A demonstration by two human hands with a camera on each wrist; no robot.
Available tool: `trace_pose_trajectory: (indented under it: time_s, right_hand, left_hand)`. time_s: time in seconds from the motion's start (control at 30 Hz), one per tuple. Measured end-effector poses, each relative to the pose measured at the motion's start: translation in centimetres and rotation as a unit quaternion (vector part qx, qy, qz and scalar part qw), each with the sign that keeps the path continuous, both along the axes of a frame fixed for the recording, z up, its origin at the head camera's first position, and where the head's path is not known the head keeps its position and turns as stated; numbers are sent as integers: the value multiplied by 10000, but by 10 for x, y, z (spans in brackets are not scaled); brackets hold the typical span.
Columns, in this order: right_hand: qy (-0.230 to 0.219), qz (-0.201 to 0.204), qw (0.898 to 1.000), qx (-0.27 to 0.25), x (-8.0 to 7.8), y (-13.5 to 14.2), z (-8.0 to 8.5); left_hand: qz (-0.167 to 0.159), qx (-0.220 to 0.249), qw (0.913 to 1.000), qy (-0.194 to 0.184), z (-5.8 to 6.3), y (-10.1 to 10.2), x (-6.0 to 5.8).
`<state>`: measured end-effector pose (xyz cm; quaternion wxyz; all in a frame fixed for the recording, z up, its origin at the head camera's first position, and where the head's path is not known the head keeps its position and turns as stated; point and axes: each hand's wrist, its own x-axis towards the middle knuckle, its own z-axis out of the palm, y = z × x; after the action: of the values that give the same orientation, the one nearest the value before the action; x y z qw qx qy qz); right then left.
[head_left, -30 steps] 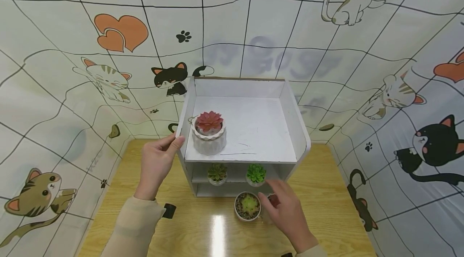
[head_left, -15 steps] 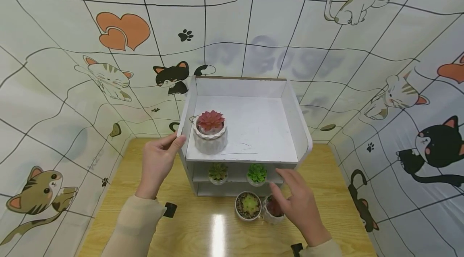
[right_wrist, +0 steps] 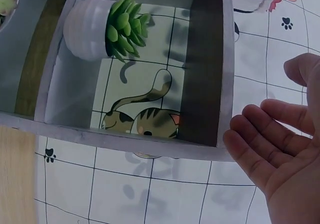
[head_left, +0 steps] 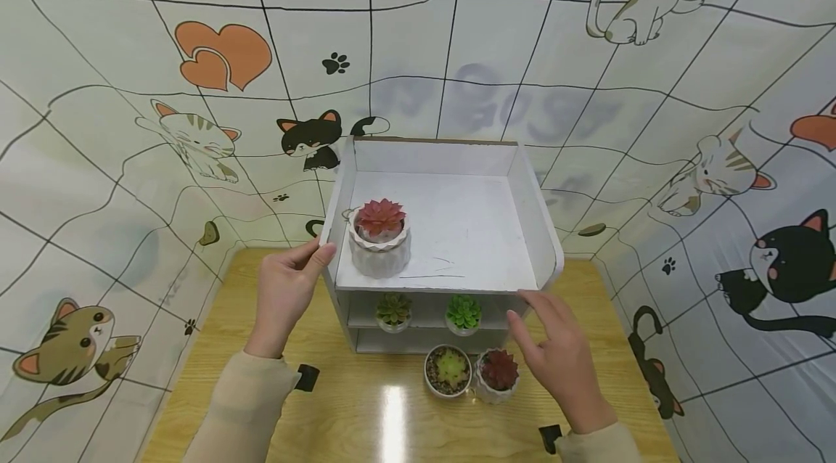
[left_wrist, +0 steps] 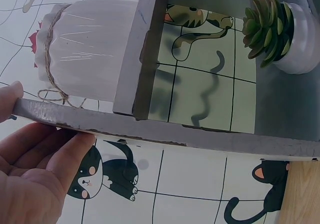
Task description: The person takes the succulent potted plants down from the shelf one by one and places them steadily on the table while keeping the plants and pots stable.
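My left hand [head_left: 287,300] pinches the left side panel of a white shelf [head_left: 457,231], thumb on the inner face and fingers outside. The left wrist view shows this panel [left_wrist: 220,139] between them. My right hand [head_left: 562,354] is held in front of the shelf's right corner, fingers extended and holding nothing; its fingertips [right_wrist: 234,139] are right by the shelf edge. A red succulent [head_left: 382,220] in a white pot tied with twine stands on the top board's left. On the level below stand a dark-green succulent [head_left: 393,309] and a bright-green succulent [head_left: 464,312], both in white pots.
On the wooden table [head_left: 353,412], before the shelf, a yellow-green succulent [head_left: 451,369] in a round pot stands beside a dark-red succulent [head_left: 500,370] in a white pot. Cat-printed cloth walls [head_left: 418,42] enclose the back and both sides.
My right hand has moved right, away from the dark-red succulent, uncovering it, and towards the shelf's right corner. My left hand keeps its grip on the side panel.
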<state>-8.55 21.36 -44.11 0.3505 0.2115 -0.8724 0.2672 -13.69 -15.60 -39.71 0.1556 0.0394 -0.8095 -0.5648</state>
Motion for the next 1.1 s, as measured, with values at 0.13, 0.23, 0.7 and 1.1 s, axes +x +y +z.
trace_pose_trajectory:
  time_s: [0.13,0.23,0.7,1.1]
  right_hand:
    - [127,-88,9999,-10,-2,2,3]
    - [79,-176,9998,6,-3,3,6]
    - [330,-474,9983,-89,-13,13,15]
    - [464,-879,9930,-634,-21,18,30]
  left_hand:
    - [-8,11,10000,27,0,-1,0]
    - [9,-9,10000,21,-1,-1,0]
    - [25,42,10000,13,1,0,0]
    - [-52,2,10000,20,0,-1,-1]
